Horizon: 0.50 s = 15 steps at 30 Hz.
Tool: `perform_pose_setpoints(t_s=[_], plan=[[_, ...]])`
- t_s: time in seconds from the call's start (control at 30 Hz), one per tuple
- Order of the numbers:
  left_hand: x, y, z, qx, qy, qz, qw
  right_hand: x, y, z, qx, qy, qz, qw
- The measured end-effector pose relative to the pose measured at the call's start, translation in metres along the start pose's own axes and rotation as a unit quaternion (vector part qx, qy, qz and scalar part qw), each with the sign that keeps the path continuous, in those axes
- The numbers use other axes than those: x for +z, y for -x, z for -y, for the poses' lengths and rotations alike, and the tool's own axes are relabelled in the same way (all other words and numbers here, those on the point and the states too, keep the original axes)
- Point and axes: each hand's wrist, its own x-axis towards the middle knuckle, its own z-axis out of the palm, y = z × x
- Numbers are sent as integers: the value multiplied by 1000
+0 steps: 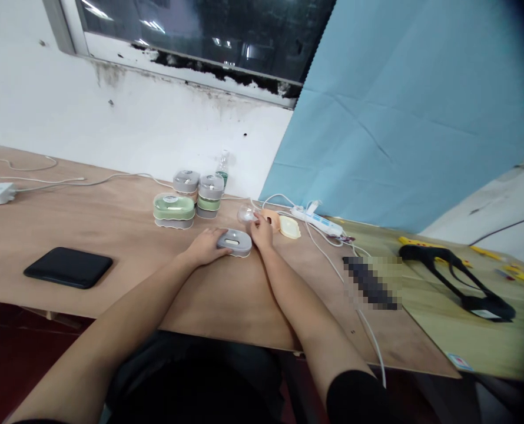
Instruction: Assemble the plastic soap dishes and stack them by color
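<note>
My left hand (206, 246) grips the left end of a grey oval plastic box (239, 242), thumb at the front and fingers behind. The box lies flat on the table and has an oblong slot in its top. Just beyond its right end, my right hand (262, 231) has its fingertips pinched at the edge of a clear plastic lid (245, 213). Right behind that hand sits an orange box part (271, 219) with a dark hole. Beside it lies a pale yellow oval lid (289, 227).
Stacked grey and green boxes (173, 207) stand at the back, near a clear bottle (223, 165). A white power strip (317, 221) and cables run along the right. A black flat case (68, 267) lies left. At far right is a black strap-like object (458, 282).
</note>
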Motion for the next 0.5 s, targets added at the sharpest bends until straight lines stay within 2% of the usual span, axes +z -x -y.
perform_pose_setpoints(t_s=[0.13, 0.27, 0.5], plan=[[-1, 0, -2, -3, -4, 6, 1000, 2, -4, 2, -25, 78, 12, 997], [-2, 0, -2, -4, -6, 8, 1000, 3, -5, 1, -44, 88, 12, 995], [-1, 0, -2, 1, -4, 6, 1000, 0, -5, 6, -4, 116, 45, 992]])
